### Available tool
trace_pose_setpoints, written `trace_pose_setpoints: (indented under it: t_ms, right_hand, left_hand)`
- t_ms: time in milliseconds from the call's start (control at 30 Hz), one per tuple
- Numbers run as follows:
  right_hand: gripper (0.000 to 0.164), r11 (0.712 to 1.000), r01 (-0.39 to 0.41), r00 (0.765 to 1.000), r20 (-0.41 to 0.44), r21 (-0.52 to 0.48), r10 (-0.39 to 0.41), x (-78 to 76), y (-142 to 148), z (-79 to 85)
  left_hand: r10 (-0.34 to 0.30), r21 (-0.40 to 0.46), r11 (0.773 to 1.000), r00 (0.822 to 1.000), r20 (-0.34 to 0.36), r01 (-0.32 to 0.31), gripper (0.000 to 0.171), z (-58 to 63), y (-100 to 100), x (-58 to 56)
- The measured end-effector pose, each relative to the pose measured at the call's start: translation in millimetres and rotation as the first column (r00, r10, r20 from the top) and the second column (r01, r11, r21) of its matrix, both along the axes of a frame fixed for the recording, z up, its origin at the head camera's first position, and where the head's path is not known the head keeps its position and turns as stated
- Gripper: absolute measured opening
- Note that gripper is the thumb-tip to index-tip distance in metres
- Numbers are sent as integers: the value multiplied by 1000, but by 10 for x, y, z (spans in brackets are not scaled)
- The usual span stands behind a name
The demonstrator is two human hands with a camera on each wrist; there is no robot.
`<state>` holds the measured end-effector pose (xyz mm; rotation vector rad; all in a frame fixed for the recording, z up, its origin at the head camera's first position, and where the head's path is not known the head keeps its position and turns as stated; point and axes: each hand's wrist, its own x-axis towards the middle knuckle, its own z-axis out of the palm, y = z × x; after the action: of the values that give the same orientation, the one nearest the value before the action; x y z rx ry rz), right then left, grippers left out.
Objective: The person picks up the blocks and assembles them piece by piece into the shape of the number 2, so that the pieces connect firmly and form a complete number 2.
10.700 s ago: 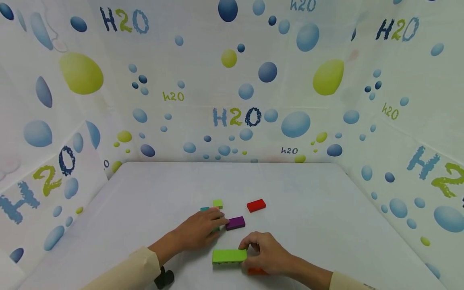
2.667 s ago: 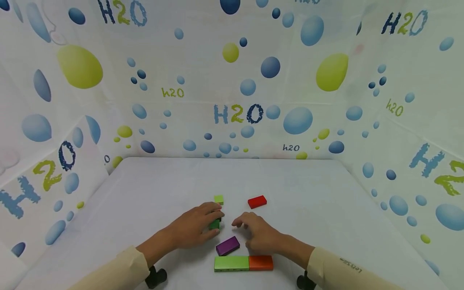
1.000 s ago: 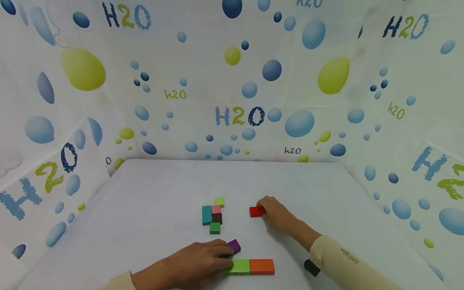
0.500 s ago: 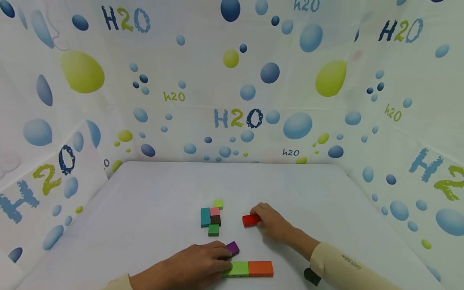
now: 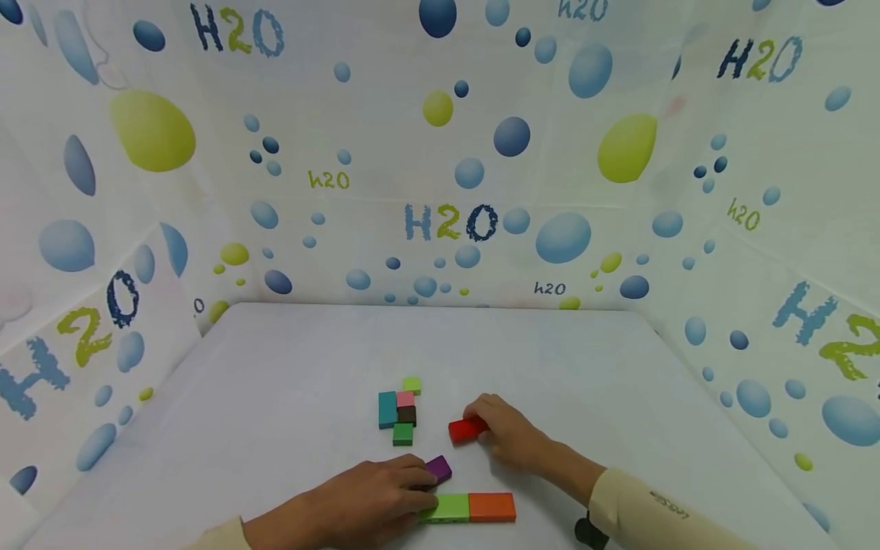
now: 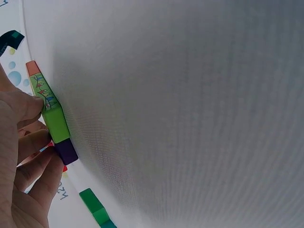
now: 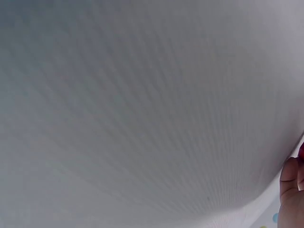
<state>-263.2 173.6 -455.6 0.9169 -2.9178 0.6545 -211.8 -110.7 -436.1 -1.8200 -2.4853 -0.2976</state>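
Observation:
In the head view, my right hand grips the right end of a red block between thumb and fingers. Only a sliver of that red block shows in the right wrist view. My left hand has its thumb on a long light green block and its fingertips on a tilted purple block, covering the left ends of both. An orange block lies end to end with the light green one. The left wrist view shows the thumb against the green block and fingers at the purple block.
Behind the left hand sits a cluster: a teal block, a pink block, a dark brown block, a green block and a small lime block. The white table meets printed cloth walls.
Light green and orange blocks came together, and purple came nearer them. Then my right hand took the red block and brought it left and nearer; over the last second the left hand stayed put.

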Motion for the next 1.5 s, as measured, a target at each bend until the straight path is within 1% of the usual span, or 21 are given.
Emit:
trace_pose_setpoints:
  t_ms: [200, 400, 567, 800, 900, 1133, 1333, 1500]
  right_hand:
    - [37, 1000, -19, 1000, 17, -2, 19, 46, -14, -23]
    - [37, 1000, -21, 1000, 20, 4, 21, 74, -24, -37]
    - [37, 1000, -22, 999, 39, 6, 21, 93, -26, -21]
    - [36, 999, -54, 998, 43, 0, 54, 133, -14, 0]
    - [35, 998, -67, 997, 44, -5, 68, 143, -9, 5]
    - [36, 998, -68, 996, 59, -9, 69, 156, -9, 6]
    - [35, 995, -97, 991, 88, -10, 98, 166, -16, 26]
    - [35, 993, -116, 989, 95, -2, 116, 171, -19, 19]
  left_hand:
    - [3, 1, 1000, 1000, 2, -3, 32, 2, -1, 0]
    - [3, 6, 1000, 1000, -6, -3, 31, 6, 2, 4]
    - [4, 9, 1000, 1000, -15, -4, 31, -2, 1, 6]
    - [14, 0, 1000, 1000, -10, -14, 32, 3, 4, 0]
    - [9, -2, 1000, 1000, -8, -9, 32, 5, 6, -5]
    - [3, 10, 1000, 1000, -8, -3, 32, 1, 6, -1]
    - [-4, 26, 1000, 1000, -17, 5, 31, 13, 8, 8]
    - [-12, 39, 999, 1000, -19, 12, 30, 13, 8, 18]
